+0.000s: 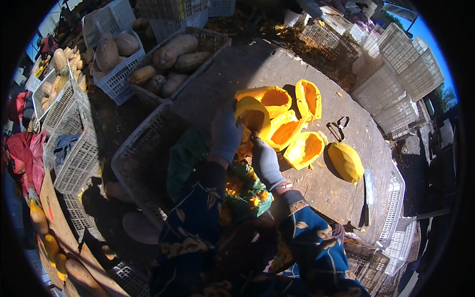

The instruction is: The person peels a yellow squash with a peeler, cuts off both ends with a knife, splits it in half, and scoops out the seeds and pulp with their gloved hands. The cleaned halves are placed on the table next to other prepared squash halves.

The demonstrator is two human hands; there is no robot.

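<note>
My left hand (pixel 225 130), in a grey glove, holds a peeled, hollowed squash half (pixel 256 111) over the near edge of the wooden table (pixel 237 70). My right hand (pixel 265 159), gloved too, is closed on a tool at the squash's opening; the tool's working end is hidden. Stringy pulp hangs between my hands, above a green sack (pixel 259 202) with orange scraps on it. Several peeled squash halves (pixel 308 99) lie just beyond, cut sides showing. To the right are a peeler (pixel 336 131), a peeled squash piece (pixel 346 162) with its rounded side up, and a broad-bladed knife (pixel 368 193).
An empty-looking plastic crate (pixel 139 148) stands left of my hands. Behind it, a crate of unpeeled squashes (pixel 178 55) and a white crate (pixel 120 78) hold more. Stacked crates (pixel 389 92) rise at the right. A person's sleeve (pixel 310 7) shows at the top.
</note>
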